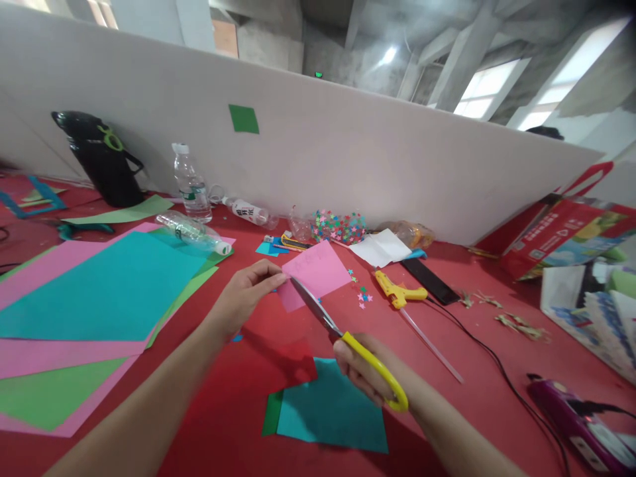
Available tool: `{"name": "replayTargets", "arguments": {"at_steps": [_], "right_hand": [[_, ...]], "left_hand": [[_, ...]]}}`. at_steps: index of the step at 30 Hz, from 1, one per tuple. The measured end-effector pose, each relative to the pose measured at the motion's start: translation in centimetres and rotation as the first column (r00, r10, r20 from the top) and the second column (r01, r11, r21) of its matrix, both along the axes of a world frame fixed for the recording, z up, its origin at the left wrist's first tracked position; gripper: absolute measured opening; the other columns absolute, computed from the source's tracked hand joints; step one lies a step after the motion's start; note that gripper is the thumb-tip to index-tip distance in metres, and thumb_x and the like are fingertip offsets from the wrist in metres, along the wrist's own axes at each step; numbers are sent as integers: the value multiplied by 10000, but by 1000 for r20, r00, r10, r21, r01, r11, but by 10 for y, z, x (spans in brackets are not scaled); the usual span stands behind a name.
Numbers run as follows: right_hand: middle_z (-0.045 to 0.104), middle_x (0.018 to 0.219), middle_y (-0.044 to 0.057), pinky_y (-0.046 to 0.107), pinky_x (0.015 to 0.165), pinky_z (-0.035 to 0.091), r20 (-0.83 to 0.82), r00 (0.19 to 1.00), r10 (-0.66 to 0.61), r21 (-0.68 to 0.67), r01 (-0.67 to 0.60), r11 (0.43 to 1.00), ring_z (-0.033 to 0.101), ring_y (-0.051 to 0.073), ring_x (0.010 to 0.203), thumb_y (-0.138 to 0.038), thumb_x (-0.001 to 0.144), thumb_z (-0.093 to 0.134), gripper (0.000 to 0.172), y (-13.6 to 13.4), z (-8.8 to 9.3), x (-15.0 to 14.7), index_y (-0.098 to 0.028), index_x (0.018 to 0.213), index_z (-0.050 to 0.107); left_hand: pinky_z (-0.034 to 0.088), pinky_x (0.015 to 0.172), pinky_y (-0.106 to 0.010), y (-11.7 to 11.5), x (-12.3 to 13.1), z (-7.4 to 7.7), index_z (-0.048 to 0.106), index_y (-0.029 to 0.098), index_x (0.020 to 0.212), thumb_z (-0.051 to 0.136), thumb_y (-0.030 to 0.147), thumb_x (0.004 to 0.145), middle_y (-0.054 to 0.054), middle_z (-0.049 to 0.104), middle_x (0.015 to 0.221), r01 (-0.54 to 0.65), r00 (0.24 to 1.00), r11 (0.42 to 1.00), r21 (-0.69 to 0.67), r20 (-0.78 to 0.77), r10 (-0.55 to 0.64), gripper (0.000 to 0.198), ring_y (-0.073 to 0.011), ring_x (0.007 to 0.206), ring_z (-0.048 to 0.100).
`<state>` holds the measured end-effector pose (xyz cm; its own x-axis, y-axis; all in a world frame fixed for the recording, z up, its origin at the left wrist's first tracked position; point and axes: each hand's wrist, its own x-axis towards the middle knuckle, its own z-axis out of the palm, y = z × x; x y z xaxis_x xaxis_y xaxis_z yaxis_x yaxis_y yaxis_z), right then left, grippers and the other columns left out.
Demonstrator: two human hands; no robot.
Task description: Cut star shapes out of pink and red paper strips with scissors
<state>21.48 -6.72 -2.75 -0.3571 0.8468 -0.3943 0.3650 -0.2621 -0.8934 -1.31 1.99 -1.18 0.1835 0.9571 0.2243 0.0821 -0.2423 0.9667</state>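
My left hand (253, 288) pinches the left edge of a pink sheet of paper (318, 268) between thumb and fingers. In my right hand (365, 371) is a pair of scissors (370, 364) with yellow handles. Its blades point up and left, their tip close to my left fingertips and over the pink paper. The blades look nearly together; whether they grip the paper I cannot tell. Below the scissors, a teal sheet (332, 411) lies on a dark green piece (271, 414) on the red table (228, 404).
Large teal, pink and green sheets (109, 285) cover the left side. Bottles (191, 192) and a black flask (102, 159) stand at the white partition (348, 159). A yellow glue gun (400, 289), its cord, a black phone (430, 279) and a purple power strip (581, 421) lie right.
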Motion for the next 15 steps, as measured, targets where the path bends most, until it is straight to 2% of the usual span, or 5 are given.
{"name": "replayTargets", "arguments": {"at_steps": [4, 7, 11, 15], "right_hand": [[331, 288, -114, 154, 261, 207, -4, 1000, -23, -3, 23, 1000, 285, 52, 218, -671, 815, 425, 494, -2, -2, -5, -211, 635, 435], [336, 299, -116, 159, 259, 229, 0, 999, -38, -7, 38, 999, 292, 55, 225, -655, 826, 440, 482, -2, -6, -4, -205, 653, 456], [341, 329, -114, 155, 262, 239, 54, 998, -41, 4, 41, 999, 301, 50, 243, -587, 847, 479, 429, 0, -7, -2, -195, 671, 474], [330, 315, -113, 156, 278, 241, 96, 995, -29, 4, 29, 1000, 301, 54, 243, -541, 869, 447, 398, -2, -4, -4, -201, 660, 452]], "left_hand": [[380, 725, -264, -3, 9, -4, 602, 229, 713, 619, 303, 806, 38, 535, 716, -103, 992, 995, 12, 73, 102, 120, -140, 736, 486], [373, 741, -275, -4, 11, -3, 582, 221, 703, 598, 277, 818, 31, 517, 743, -156, 988, 984, 87, 29, 154, 128, -144, 752, 483], [361, 819, -287, -6, 8, -2, 588, 224, 723, 570, 259, 844, 17, 502, 824, -149, 984, 967, 208, -61, 165, 128, -157, 833, 494], [370, 871, -297, -4, 5, -4, 600, 230, 745, 578, 275, 846, 5, 515, 884, -123, 988, 969, 213, -70, 141, 113, -177, 907, 509]]}}
